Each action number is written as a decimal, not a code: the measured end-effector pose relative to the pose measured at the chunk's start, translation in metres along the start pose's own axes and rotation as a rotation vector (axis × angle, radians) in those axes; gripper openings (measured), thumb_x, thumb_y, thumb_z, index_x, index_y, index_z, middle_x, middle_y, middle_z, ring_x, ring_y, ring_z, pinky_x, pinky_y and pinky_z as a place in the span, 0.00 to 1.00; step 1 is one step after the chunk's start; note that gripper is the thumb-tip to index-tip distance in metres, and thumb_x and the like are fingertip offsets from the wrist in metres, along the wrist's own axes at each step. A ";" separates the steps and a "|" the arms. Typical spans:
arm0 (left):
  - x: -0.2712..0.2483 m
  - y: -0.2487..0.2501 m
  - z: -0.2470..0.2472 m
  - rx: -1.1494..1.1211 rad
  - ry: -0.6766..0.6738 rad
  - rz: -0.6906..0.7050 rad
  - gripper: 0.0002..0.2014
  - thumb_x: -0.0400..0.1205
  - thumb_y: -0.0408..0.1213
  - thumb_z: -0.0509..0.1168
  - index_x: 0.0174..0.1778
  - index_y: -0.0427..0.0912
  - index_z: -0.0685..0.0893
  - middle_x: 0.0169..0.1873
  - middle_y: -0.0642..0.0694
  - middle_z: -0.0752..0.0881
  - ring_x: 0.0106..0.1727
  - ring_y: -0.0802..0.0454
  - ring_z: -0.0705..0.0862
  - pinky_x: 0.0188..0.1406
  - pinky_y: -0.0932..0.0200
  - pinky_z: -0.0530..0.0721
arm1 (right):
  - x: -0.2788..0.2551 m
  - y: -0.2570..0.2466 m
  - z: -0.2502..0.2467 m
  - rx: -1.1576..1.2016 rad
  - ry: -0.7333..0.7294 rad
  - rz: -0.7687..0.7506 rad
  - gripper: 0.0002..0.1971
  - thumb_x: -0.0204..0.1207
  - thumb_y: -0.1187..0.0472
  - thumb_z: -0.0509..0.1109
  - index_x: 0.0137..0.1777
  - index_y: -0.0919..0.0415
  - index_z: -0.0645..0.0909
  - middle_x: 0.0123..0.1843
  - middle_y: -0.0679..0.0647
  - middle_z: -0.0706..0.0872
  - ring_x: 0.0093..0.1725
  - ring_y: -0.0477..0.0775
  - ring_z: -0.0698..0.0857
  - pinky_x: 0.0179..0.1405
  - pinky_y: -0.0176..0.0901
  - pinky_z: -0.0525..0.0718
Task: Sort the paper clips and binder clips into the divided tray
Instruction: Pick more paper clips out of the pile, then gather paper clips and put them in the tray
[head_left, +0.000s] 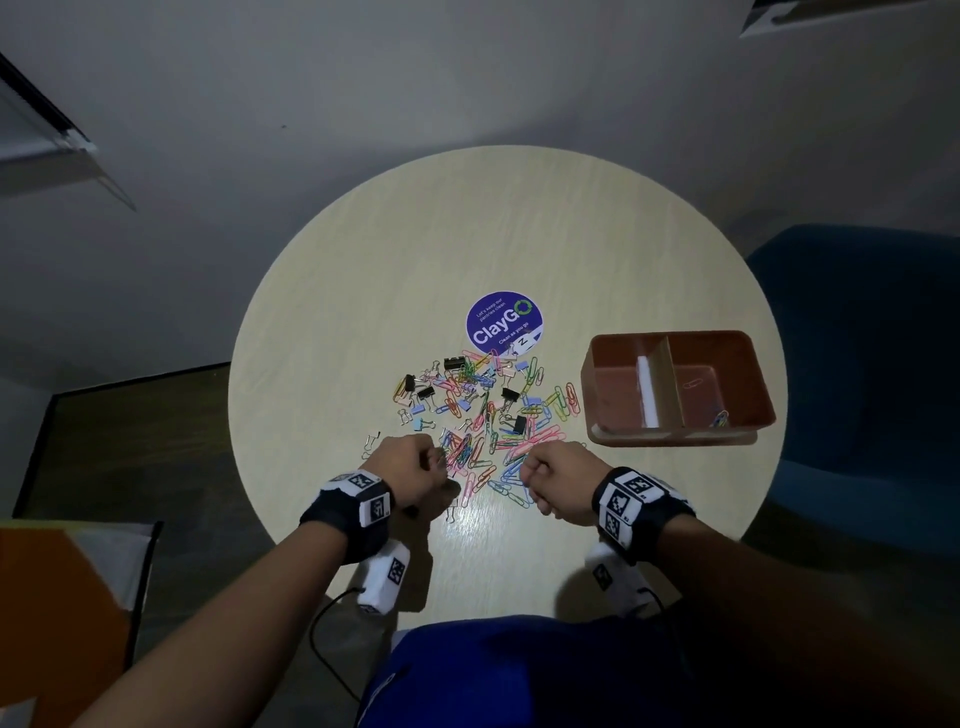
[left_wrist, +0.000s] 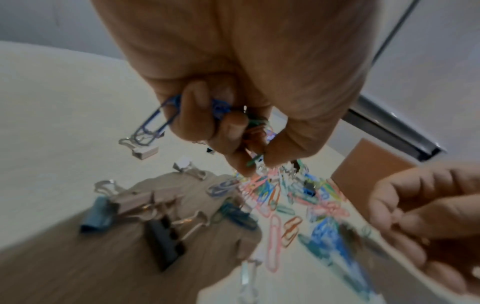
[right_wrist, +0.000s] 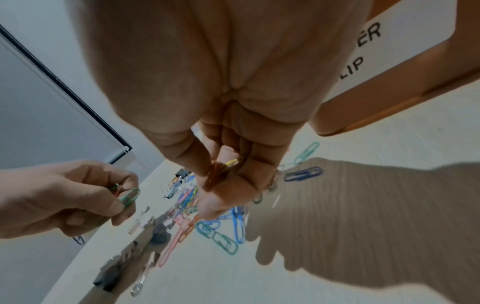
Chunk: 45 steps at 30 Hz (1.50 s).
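A heap of coloured paper clips (head_left: 483, 415) mixed with black and pastel binder clips (head_left: 509, 396) lies mid-table. The brown divided tray (head_left: 680, 431) stands to its right, with a few paper clips (head_left: 719, 418) in the right compartment. My left hand (head_left: 415, 467) hovers at the heap's near left edge, curled round several paper clips (left_wrist: 155, 121); blue and green ones stick out between its fingers (left_wrist: 233, 127). My right hand (head_left: 550, 478) hovers at the heap's near right edge and grips a small bunch of orange and yellow paper clips (right_wrist: 223, 166).
The round pale wooden table (head_left: 519, 234) carries a purple "ClayGo" sticker (head_left: 504, 319) behind the heap. A blue chair (head_left: 857, 364) stands at the right beyond the tray. A white label on the tray wall (right_wrist: 389, 51) shows in the right wrist view.
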<state>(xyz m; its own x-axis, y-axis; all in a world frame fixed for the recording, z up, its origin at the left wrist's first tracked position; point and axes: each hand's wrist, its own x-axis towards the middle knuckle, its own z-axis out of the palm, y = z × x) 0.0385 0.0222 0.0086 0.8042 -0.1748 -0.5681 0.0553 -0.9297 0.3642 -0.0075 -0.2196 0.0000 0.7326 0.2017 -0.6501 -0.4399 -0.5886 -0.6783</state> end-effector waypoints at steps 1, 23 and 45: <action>0.000 0.004 -0.002 -0.039 0.008 0.014 0.07 0.76 0.43 0.70 0.38 0.48 0.78 0.35 0.53 0.83 0.37 0.53 0.81 0.32 0.62 0.74 | 0.000 -0.001 -0.002 0.009 -0.009 -0.009 0.10 0.71 0.61 0.57 0.41 0.57 0.82 0.33 0.56 0.86 0.29 0.53 0.83 0.29 0.48 0.81; 0.065 0.295 0.001 -0.161 -0.107 0.389 0.09 0.83 0.37 0.64 0.52 0.45 0.89 0.47 0.43 0.90 0.41 0.45 0.84 0.40 0.59 0.80 | -0.053 0.043 -0.182 0.156 0.688 0.211 0.10 0.75 0.66 0.63 0.44 0.57 0.86 0.44 0.57 0.91 0.43 0.59 0.90 0.49 0.55 0.91; 0.066 0.243 -0.019 -0.292 0.014 0.345 0.04 0.81 0.41 0.68 0.41 0.49 0.86 0.36 0.48 0.90 0.41 0.45 0.89 0.47 0.52 0.89 | -0.053 0.022 -0.145 0.085 0.748 0.017 0.07 0.77 0.62 0.67 0.42 0.53 0.85 0.36 0.49 0.89 0.38 0.52 0.88 0.44 0.51 0.90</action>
<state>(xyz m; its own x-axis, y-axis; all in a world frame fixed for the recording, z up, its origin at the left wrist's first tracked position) 0.1161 -0.2092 0.0732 0.8129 -0.4521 -0.3672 -0.0545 -0.6867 0.7249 0.0191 -0.3563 0.0692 0.8691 -0.4110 -0.2752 -0.4711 -0.5180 -0.7140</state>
